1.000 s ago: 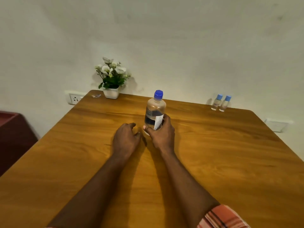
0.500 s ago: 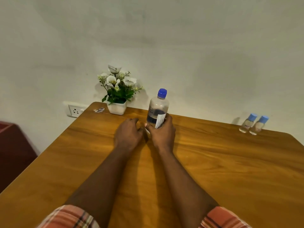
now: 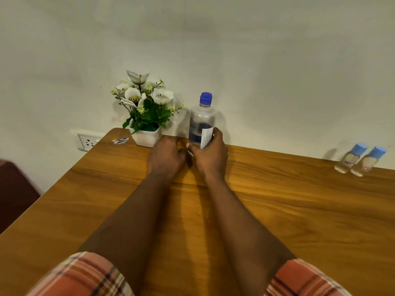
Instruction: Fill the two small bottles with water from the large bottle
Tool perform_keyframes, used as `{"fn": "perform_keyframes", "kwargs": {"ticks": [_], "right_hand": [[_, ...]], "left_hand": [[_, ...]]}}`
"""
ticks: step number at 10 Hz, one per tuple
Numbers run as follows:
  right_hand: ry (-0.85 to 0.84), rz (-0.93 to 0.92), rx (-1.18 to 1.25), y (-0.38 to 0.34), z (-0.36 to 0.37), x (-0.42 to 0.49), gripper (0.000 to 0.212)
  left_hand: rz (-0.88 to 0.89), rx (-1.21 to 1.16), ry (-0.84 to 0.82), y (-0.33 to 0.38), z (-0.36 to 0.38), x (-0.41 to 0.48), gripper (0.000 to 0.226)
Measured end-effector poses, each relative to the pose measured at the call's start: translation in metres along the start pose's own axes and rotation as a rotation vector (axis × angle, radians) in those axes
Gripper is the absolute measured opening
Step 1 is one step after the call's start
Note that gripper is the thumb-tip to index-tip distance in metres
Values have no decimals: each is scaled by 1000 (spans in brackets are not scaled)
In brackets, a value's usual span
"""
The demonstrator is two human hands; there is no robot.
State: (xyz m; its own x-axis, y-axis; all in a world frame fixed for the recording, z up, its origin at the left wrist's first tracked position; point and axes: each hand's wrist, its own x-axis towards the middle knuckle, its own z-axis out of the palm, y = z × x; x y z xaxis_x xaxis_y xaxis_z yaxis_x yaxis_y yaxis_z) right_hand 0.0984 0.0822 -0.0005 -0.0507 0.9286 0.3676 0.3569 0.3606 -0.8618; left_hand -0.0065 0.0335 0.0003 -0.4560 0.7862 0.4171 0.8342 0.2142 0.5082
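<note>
My right grip point(image 3: 210, 153) clasps the large water bottle point(image 3: 201, 120), upright on the desk point(image 3: 299, 199), blue cap point(image 3: 205, 98) on; my left grip point(image 3: 165, 155) rests loosely curled beside it, holding nothing; both small bottles point(image 3: 350, 161) stand capped far right; I judge no filling begun.

No writing can be read anywhere. The large bottle point(image 3: 202, 122) carries a dark blue band and a loose white label flap point(image 3: 207, 138) of fine print, too small and blurred to make out. Each of the two small bottles point(image 3: 350, 158) point(image 3: 368, 161) at the far right bears a tiny illegible label, and the sticker point(image 3: 120, 140) on the table's point(image 3: 299, 210) far left corner is equally unreadable.
</note>
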Motion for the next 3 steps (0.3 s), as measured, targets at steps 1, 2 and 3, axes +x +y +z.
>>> {"fn": "perform_keyframes", "kwargs": {"ticks": [1, 2, 3], "right_hand": [[-4, -4, 0, 2, 1, 1, 70], [-11, -4, 0, 3, 0, 2, 75], [-21, 45, 7, 4, 1, 1, 88]], "left_hand": [[19, 13, 19, 1, 1, -1, 21], [21, 10, 7, 1, 0, -3, 19], [21, 17, 10, 0, 0, -7, 21]]}}
